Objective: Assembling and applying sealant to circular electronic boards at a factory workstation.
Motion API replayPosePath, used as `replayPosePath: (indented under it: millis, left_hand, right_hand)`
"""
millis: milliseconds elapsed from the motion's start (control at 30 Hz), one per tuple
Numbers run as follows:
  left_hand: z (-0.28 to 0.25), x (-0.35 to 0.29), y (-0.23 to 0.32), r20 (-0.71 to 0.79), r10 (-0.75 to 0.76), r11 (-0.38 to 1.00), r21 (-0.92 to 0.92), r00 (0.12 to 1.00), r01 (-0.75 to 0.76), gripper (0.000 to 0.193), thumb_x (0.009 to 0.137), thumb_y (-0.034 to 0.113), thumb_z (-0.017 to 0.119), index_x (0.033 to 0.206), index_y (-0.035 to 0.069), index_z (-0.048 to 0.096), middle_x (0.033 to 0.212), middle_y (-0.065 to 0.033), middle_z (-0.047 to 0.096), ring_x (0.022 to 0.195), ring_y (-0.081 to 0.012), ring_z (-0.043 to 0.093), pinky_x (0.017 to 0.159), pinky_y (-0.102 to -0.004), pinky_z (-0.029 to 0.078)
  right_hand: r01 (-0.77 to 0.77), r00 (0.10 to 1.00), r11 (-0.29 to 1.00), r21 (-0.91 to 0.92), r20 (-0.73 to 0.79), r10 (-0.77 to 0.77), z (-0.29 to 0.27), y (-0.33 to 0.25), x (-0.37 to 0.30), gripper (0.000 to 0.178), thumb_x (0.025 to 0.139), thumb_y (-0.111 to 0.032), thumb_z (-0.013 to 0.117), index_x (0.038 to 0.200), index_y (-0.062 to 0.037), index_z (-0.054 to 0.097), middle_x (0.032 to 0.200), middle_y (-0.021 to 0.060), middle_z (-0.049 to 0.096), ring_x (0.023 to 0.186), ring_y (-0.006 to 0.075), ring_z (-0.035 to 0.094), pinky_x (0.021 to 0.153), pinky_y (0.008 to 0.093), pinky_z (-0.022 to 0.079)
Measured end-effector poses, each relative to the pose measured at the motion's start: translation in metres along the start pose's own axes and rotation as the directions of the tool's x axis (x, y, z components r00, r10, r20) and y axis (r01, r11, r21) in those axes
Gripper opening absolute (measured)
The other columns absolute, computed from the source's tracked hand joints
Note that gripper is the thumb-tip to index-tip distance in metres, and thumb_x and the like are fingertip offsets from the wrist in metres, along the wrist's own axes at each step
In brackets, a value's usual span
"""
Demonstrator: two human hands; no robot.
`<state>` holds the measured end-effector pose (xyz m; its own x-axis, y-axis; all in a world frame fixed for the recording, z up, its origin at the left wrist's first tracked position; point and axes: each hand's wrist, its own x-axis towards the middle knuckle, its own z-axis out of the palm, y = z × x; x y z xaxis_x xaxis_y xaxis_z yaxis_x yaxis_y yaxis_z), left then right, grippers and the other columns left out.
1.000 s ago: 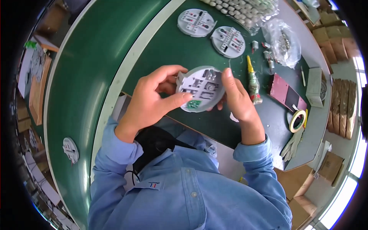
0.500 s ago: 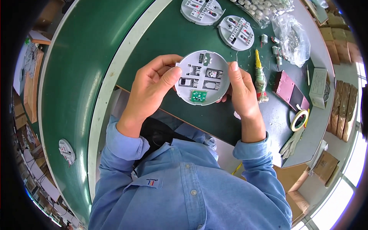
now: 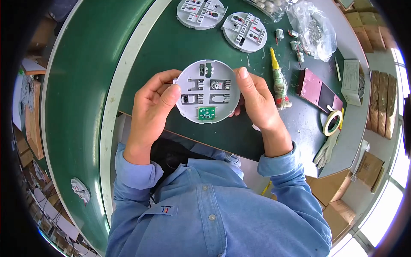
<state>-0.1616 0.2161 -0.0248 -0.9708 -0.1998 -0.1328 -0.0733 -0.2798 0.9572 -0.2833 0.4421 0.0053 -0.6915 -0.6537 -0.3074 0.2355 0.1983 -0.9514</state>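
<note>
Between my two hands is a round grey plastic housing (image 3: 205,95), held up above the green table. Its open side faces up, showing slots, metal contacts and a small green circuit board (image 3: 206,113) near its lower rim. My left hand (image 3: 156,103) grips the left edge, thumb on the rim. At the right edge, my right hand (image 3: 255,96) grips with its thumb raised along the side; its other fingers are partly hidden behind the housing. Two similar grey round housings, one farther left (image 3: 201,13) and one nearer (image 3: 244,32), lie on the table beyond, with red and black parts on them.
A green conveyor belt (image 3: 81,128) runs along my left, carrying another grey housing (image 3: 80,191). Rightward on the table lie a yellow-tipped wrapped tool (image 3: 279,81), small white connectors (image 3: 279,34), a clear plastic bag (image 3: 314,32), a pink box (image 3: 317,90), a tape roll (image 3: 332,123) and a glove (image 3: 326,150).
Both hands and the housing have shifted slightly left and down in the view. The table and its things also appear shifted left. My grip looks the same.
</note>
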Motion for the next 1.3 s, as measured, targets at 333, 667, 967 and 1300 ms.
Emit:
replayPosePath:
  millis: [333,667,967,1300]
  left_hand:
    - [0.005,0.0,0.003,-0.033,-0.001,0.996,-0.085,0.999,-0.002,0.042,0.108,0.024,0.07,0.135,-0.006,0.064,0.104,-0.006,0.075,0.095,-0.0077,0.066,0.087,-0.0247,0.052]
    - [0.008,0.0,0.003,-0.021,0.003,0.995,-0.103,1.0,-0.005,0.039,0.108,0.022,0.069,0.134,-0.006,0.064,0.102,-0.0065,0.074,0.091,-0.0089,0.067,0.082,-0.0267,0.055]
    - [0.004,0.004,0.009,0.011,-0.013,0.995,-0.101,1.0,0.014,0.036,0.109,0.021,0.067,0.133,-0.006,0.065,0.104,-0.0068,0.075,0.092,-0.0096,0.068,0.082,-0.0274,0.055]
    - [-0.043,-0.029,0.063,-0.424,0.442,0.881,0.369,0.791,-0.294,0.04,0.101,0.016,0.075,0.135,-0.004,0.065,0.127,-0.0115,0.071,0.114,-0.0154,0.067,0.1,-0.0324,0.052]
  right_hand:
    - [-0.006,1.0,1.0,-0.006,-0.01,0.006,0.001,-0.002,-0.002,0.067,0.114,-0.061,0.039,0.097,-0.0024,0.066,0.075,0.0056,0.07,0.063,0.0094,0.063,0.057,0.0235,0.049]
    - [-0.002,0.999,1.0,-0.009,-0.042,0.002,0.002,0.0,-0.003,0.067,0.114,-0.06,0.039,0.099,-0.0019,0.068,0.075,0.0062,0.07,0.062,0.0096,0.063,0.056,0.0234,0.048]
    - [-0.011,0.999,1.0,0.013,-0.053,0.012,-0.001,0.001,0.001,0.067,0.114,-0.059,0.039,0.103,-0.0009,0.069,0.075,0.0066,0.07,0.059,0.0103,0.064,0.055,0.0241,0.049]
    - [-0.007,1.0,0.994,0.11,0.003,0.007,-0.001,0.006,-0.003,0.061,0.117,-0.051,0.038,0.124,0.0028,0.066,0.092,0.012,0.074,0.066,0.0122,0.067,0.061,0.024,0.053]
